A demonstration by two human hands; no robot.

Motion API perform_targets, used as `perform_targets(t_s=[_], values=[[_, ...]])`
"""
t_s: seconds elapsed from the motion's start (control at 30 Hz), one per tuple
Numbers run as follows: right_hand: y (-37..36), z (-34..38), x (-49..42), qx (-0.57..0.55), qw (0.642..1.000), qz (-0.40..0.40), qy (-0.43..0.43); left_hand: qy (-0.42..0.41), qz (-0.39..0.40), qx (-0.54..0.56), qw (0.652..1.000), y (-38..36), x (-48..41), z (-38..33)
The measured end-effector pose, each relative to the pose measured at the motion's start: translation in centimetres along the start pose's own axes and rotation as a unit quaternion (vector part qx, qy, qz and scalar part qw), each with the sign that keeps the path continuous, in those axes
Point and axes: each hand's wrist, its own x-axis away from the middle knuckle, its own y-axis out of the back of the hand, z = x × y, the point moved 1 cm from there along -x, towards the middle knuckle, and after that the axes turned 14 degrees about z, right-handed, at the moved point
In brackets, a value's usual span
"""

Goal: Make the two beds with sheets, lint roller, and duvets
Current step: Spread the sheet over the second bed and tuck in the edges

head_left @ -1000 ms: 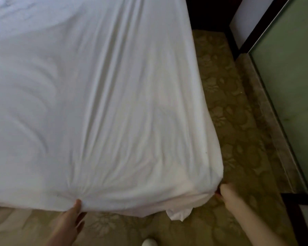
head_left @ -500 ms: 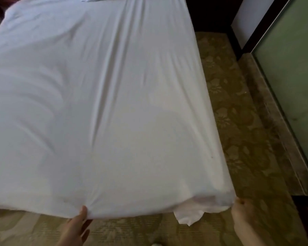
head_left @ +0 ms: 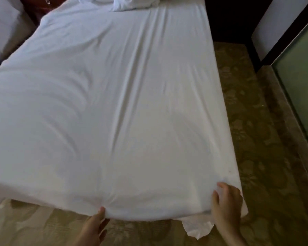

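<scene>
Carpet (head_left: 256, 139) below, sheet (head_left: 114, 103) edge gripped by left fingers (head_left: 101, 214) and right fingers (head_left: 223, 186).

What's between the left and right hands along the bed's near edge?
Head view: only the white sheet, draped over that edge from the left hand to the right hand at the corner. Nothing lies on that stretch.

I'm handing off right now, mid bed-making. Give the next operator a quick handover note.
Left hand: pinches the sheet at its foot edge, thumb on top.
Right hand: on the near right corner, apparently gripping bunched fabric.
Done: sheet spread over the mattress, with long creases.
Left: tuck the loose flap hanging below that corner and smooth the creases. A white linen pile lies at the head. Lint roller and duvets not in view.
</scene>
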Motion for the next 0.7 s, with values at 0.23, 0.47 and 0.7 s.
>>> perform_targets(t_s=[0.23, 0.47, 0.7], values=[[-7.2, 7.8, 4.4, 0.02, 0.981, 0.117, 0.153, 0.031, 0.003, 0.026, 0.999, 4.2, -1.5, -1.9], [-17.6, 17.1, 10.1, -0.032, 0.957, 0.206, 0.202, -0.064, -0.029, 0.132, 0.989, 17.6, -3.2, -13.6], [-27.6, 33.4, 16.6, -0.137, 0.961, 0.241, 0.006, -0.086, -0.013, 0.05, 0.995, 32.5, -5.3, -30.0]])
